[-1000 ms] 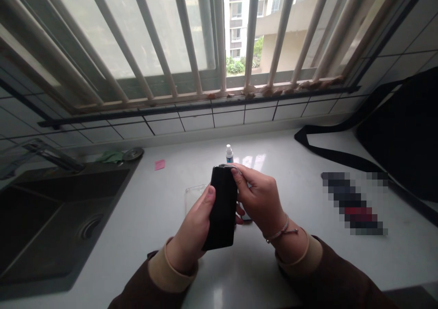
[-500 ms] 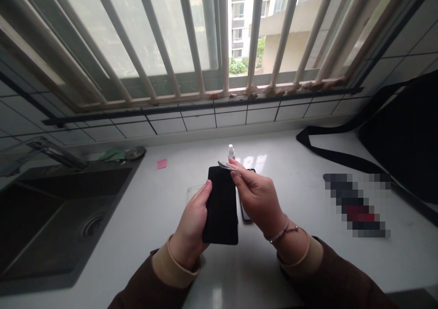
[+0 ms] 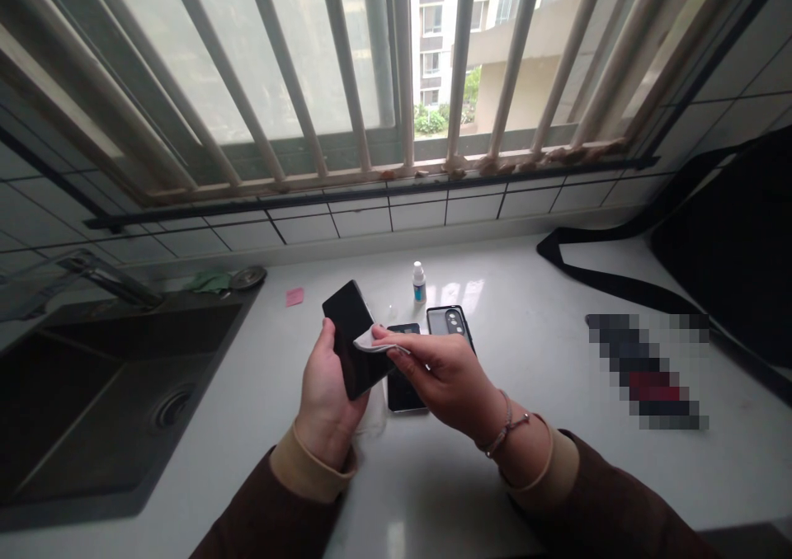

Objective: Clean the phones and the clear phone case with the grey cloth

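And here we were, right at the counter's edge: the person's left hand (image 3: 327, 404) was clenched round a bare black phone (image 3: 348, 336), tilting it up with the glass showing, no case on it. The right hand (image 3: 442, 378) came across, thumb and fingers pinching a small white cloth (image 3: 373, 341), and that cloth was touching the phone's edge. So the 2 hands were together on 1 phone, and as far as anyone could tell from here, the glass had the cloth on it but the work on it looked unfinished.

Under those hands lay a second phone (image 3: 402, 392), flat on the white counter (image 3: 557, 476), and a clear case (image 3: 373, 415) sat by the left wrist. Just beyond, a dark case (image 3: 450, 328) with camera openings lay partly under the right hand; whether a phone sat inside, I couldn't tell. A small bottle (image 3: 419, 283) stood upright, untouched, with a pink note (image 3: 295, 297) off to its left.

Further out, there was a steel sink (image 3: 124, 394) on the left with a green rag (image 3: 210, 281) behind it, a black bag (image 3: 723, 246) on the right, and window bars (image 3: 396, 64) across the back.
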### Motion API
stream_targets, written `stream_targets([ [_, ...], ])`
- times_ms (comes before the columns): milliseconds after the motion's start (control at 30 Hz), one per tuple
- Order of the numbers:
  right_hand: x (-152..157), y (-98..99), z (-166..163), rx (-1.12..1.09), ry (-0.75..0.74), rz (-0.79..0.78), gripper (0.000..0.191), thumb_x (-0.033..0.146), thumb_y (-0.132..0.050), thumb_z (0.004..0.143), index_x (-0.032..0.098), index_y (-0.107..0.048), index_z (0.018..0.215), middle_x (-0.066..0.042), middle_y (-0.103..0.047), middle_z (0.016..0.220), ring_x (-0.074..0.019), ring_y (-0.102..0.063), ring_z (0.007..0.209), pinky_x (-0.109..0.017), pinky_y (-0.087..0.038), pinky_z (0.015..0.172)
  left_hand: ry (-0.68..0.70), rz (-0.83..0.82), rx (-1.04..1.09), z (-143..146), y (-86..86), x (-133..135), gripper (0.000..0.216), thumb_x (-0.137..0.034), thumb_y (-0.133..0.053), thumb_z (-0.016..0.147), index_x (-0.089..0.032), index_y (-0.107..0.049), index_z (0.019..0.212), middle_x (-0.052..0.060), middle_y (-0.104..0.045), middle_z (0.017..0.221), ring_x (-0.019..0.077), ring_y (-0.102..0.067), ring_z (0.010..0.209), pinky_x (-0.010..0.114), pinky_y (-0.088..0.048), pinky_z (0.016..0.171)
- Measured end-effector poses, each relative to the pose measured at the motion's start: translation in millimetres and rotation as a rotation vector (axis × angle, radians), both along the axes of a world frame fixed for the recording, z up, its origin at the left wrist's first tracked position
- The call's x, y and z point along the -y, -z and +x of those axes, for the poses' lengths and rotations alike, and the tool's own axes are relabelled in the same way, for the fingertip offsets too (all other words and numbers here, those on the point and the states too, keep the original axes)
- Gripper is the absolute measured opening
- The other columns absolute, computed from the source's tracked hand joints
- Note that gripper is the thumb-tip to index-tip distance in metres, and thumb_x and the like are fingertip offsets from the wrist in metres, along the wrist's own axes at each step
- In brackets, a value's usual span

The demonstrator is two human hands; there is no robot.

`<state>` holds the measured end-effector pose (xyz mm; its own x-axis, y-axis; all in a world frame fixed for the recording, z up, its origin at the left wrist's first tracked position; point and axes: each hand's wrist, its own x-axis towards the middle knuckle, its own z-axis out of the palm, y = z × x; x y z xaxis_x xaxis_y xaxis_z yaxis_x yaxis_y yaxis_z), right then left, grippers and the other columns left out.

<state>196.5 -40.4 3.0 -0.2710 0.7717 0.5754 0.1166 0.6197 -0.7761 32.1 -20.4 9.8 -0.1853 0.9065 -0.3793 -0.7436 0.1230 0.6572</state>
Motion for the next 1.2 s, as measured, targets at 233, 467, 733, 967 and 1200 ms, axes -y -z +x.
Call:
stream_targets([
  [233, 4.6, -8.5, -0.1, -0.101, -0.116, -0.104, 0.025, 0.025, -0.065, 0.105, 0.023, -0.08, 0.125, -0.004, -0.079, 0.129, -0.0216, -0.079, 0.115, -0.034, -0.066, 0.101, -0.111, 0.07, -0.033, -14.2, -8.9, -7.1, 0.048, -0.041, -0.041, 0.111, -0.009, -0.075, 0.119, 0.014, -0.078, 0.104, 0.0202, -0.076, 0.082, 0.032, -0.065, 0.075],
  [467, 2.3, -2.9, -0.8, -0.1, -0.098, -0.16, 0.028, 0.028, -0.062, 0.106, 0.022, -0.079, 0.127, -0.006, -0.08, 0.127, -0.0215, -0.08, 0.113, -0.035, -0.066, 0.099, -0.148, 0.161, 0.083, -13.5, -20.4, -3.4, 0.062, -0.056, -0.034, 0.11, -0.009, -0.071, 0.127, 0.018, -0.076, 0.106, 0.0268, -0.077, 0.096, 0.044, -0.065, 0.088],
  [733, 5.6, 2.3, -10.1, -0.066, -0.173, -0.149, 0.027, 0.028, -0.064, 0.105, 0.02, -0.08, 0.126, -0.007, -0.084, 0.118, -0.0195, -0.081, 0.103, -0.029, -0.065, 0.092, -0.318, 0.254, 0.018, -13.8, -11.8, -5.0, 0.052, -0.058, -0.037, 0.109, -0.02, -0.071, 0.12, 0.008, -0.072, 0.1, 0.0198, -0.07, 0.082, 0.054, -0.06, 0.1],
  [967, 9.3, 0.7, -13.9, -0.036, -0.314, -0.259, 0.027, 0.029, -0.066, 0.104, 0.019, -0.082, 0.124, -0.007, -0.085, 0.11, -0.0185, -0.08, 0.091, -0.029, -0.063, 0.083, -0.236, 0.141, 0.105, -12.4, -3.0, -4.4, 0.05, -0.061, -0.048, 0.105, -0.018, -0.074, 0.108, 0.008, -0.069, 0.094, 0.018, -0.068, 0.081, 0.052, -0.06, 0.104],
  [1200, 7.3, -1.3, -9.9, -0.088, -0.39, -0.428, 0.031, 0.036, -0.064, 0.105, 0.018, -0.083, 0.121, -0.009, -0.084, 0.107, -0.0212, -0.077, 0.095, -0.032, -0.061, 0.085, -0.108, 0.081, 0.136, -5.7, -3.9, -1.3, 0.058, -0.061, -0.045, 0.105, -0.01, -0.073, 0.107, 0.011, -0.069, 0.094, 0.0207, -0.07, 0.085, 0.048, -0.062, 0.099],
])
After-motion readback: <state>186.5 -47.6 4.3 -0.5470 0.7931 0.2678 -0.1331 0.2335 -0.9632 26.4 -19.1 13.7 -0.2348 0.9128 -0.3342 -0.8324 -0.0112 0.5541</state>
